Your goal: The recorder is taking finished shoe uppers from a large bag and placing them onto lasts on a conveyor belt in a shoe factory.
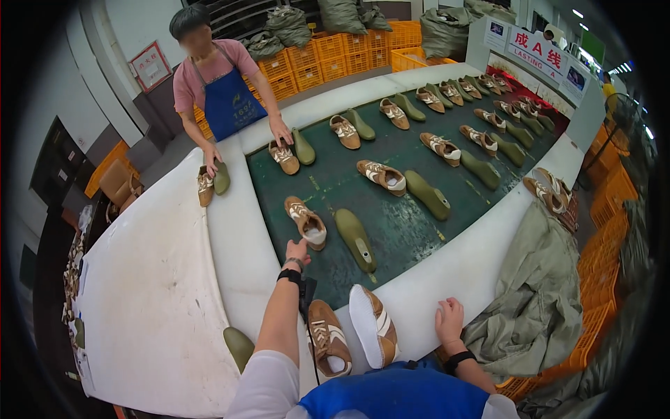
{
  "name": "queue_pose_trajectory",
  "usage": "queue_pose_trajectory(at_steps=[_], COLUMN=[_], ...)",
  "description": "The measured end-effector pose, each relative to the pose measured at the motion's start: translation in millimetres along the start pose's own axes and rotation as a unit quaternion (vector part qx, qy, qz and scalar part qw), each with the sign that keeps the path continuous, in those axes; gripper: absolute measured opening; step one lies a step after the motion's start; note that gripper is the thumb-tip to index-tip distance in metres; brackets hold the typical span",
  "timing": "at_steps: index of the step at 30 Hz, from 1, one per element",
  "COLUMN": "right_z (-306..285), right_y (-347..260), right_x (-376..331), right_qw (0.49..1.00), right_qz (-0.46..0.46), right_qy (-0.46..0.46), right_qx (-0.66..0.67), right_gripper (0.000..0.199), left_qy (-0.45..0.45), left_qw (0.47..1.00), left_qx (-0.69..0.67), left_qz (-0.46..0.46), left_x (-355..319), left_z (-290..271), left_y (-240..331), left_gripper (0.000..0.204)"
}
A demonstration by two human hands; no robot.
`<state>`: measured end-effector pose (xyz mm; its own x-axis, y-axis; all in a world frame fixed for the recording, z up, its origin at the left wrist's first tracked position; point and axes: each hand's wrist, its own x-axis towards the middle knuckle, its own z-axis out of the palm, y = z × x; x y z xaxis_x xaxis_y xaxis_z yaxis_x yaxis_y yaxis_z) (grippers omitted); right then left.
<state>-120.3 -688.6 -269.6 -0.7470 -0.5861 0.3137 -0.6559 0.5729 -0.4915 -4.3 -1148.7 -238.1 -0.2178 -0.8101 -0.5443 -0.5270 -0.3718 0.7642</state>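
My left hand point(298, 254) reaches over the green work surface point(279, 262), fingertips at the heel of a brown sneaker point(304, 222) with white stripes. The fingers look partly extended, not wrapped round it. Just right of that sneaker lies a green shoe last point(354, 239). My right hand point(450, 322) hovers by the white table rim point(419, 297), empty, its fingers loosely bent and apart. Between my forearms are two more sneakers: a brown one point(324, 332) upright, and another point(377, 325) tipped on its side, its pale sole showing.
Sneakers and lasts stand in rows along the green surface. Across the table a co-worker point(220, 91) in a blue apron touches two sneakers. A grey-green sack point(534, 286) and orange crates point(600, 279) are at my right. Another last point(239, 348) lies near my left elbow.
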Motion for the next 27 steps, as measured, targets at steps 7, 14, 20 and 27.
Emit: queue_pose_trajectory(at_steps=[7, 14, 20, 27], right_z=[-2.9, 1.8, -8.7, 43.2], right_y=[-2.8, 0.9, -88.4, -130.2], right_x=[-0.1, -0.4, 49.3, 48.7], right_qw=[0.999, 0.999, 0.946, 0.903], right_qz=[-0.027, -0.028, 0.001, -0.071], right_qy=[0.033, 0.012, -0.216, -0.410], right_qx=[0.016, 0.030, 0.241, 0.104], right_gripper=[0.023, 0.021, 0.031, 0.072], left_qy=[-0.025, 0.103, 0.217, 0.335], left_qw=[0.929, 0.863, 0.842, 0.834], left_qx=[0.237, 0.407, 0.431, 0.346], left_qz=[0.284, 0.280, 0.241, 0.271], left_x=[5.0, -195.8, -290.6, -292.4], left_z=[-35.9, -181.1, -178.2, -144.9], left_y=[-50.3, -108.4, -223.6, -241.8], left_gripper=[0.049, 0.047, 0.052, 0.050])
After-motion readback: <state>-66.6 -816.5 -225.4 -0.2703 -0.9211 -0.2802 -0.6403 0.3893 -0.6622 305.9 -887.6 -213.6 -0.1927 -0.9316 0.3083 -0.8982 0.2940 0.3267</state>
